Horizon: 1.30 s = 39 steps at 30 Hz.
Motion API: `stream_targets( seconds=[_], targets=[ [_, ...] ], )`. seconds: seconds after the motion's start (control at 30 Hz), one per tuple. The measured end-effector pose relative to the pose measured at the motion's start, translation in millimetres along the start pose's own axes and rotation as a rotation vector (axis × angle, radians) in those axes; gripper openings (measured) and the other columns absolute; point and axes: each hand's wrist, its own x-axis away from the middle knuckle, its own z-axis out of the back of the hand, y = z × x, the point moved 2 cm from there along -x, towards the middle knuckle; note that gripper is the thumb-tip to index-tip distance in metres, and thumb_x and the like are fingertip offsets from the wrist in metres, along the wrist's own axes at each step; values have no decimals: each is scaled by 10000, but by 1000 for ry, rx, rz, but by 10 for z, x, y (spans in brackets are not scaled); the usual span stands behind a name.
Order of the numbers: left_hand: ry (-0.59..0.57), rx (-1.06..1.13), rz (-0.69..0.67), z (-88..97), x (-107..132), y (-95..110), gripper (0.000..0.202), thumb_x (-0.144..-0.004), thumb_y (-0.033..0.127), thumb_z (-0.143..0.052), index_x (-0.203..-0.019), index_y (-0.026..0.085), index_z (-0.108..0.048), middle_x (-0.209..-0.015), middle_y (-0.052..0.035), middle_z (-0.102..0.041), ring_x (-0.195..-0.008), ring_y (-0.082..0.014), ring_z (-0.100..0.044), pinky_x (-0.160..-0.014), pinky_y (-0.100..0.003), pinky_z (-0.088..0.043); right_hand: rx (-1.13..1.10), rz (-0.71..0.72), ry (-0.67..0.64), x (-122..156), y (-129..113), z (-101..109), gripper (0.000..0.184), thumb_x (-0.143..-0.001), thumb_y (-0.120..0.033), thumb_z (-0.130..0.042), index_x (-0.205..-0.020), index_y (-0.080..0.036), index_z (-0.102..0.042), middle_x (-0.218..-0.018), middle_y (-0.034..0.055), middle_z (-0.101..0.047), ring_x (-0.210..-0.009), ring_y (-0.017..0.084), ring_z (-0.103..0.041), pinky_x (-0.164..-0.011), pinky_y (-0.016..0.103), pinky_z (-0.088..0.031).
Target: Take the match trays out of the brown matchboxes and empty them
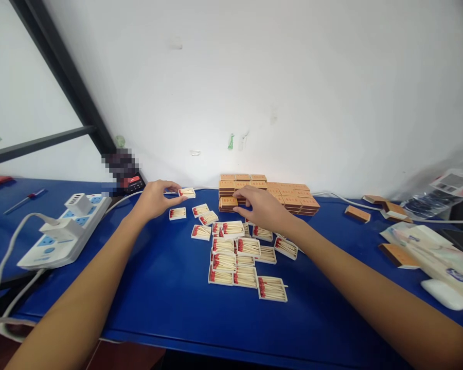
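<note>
My left hand [160, 198] pinches the right-facing end of things at the back left: a small white matchbox tray [187, 192] filled with red-headed matches. Thumb and index finger of my right hand [260, 205] close around the right end of an orange matchbox [228, 203], at the front of a stack of matchboxes [258, 178]. Between my arms lie many open trays of matches, some piled on each other, such as a front tray [272, 289]. Several single trays, among them one tray [177, 213], lie near my left hand.
At left stands a white power strip [64, 231] with plugs and cables. Loose matchboxes [357, 214], a tissue pack [435, 257], a white case [445, 294] and a clear plastic bag [428, 200] lie at right. A wall [273, 92] rises behind the blue table [158, 303].
</note>
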Motion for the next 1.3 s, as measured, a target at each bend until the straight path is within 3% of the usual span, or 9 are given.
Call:
stream_targets(
  seconds=[0.13, 0.27, 0.6, 0.87, 1.07, 1.3],
  targets=[
    [-38, 41, 24, -35, 1, -137, 369, -820, 562, -807, -916, 206, -800, -980, -94, -834, -930, -298, -770, -864, -380, -601, 121, 26, -62, -70, -65, -109, 386, -1016, -350, -668, -1361, -175, -657, -1364, 159, -686, -1120, 322, -700, -834, 416, -560],
    [-68, 66, 15, -95, 8, -202, 420, -827, 610, -805, -940, 206, -802, -976, -98, -831, -901, -280, -757, -851, -380, -597, 205, 4, -90, -123, -107, -169, 389, -1010, -390, -689, -1331, -172, -658, -1368, 164, -650, -1081, 319, -700, -816, 404, -550],
    [-130, 80, 7, -238, 13, -214, 428, -844, 624, -768, -966, 215, -801, -1030, -95, -826, -971, -292, -754, -874, -391, -576, 291, 14, -171, -221, -208, -216, 434, -1016, -419, -709, -1343, -150, -615, -1328, 181, -672, -1159, 342, -690, -859, 401, -542],
    [-222, 80, 10, -267, 10, -225, 386, -856, 600, -761, -991, 243, -822, -1063, -70, -829, -982, -282, -759, -867, -366, -577, 325, -30, -249, -261, -222, -212, 464, -988, -532, -711, -1253, -154, -669, -1360, 208, -639, -1032, 339, -737, -768, 387, -552],
    [-246, 78, 12, -263, 21, -186, 425, -840, 648, -760, -995, 258, -830, -1059, -62, -835, -964, -279, -761, -866, -363, -584, 343, -11, -271, -276, -258, -207, 434, -1000, -468, -712, -1284, -145, -653, -1310, 205, -691, -1144, 358, -710, -839, 396, -553],
    [-219, 72, 14, -253, 29, -162, 444, -820, 629, -785, -1024, 238, -826, -1081, -87, -832, -984, -301, -758, -894, -398, -582, 345, -22, -308, -291, -241, -228, 414, -995, -522, -695, -1168, -146, -702, -1258, 212, -686, -991, 343, -746, -732, 383, -551]
  ],
)
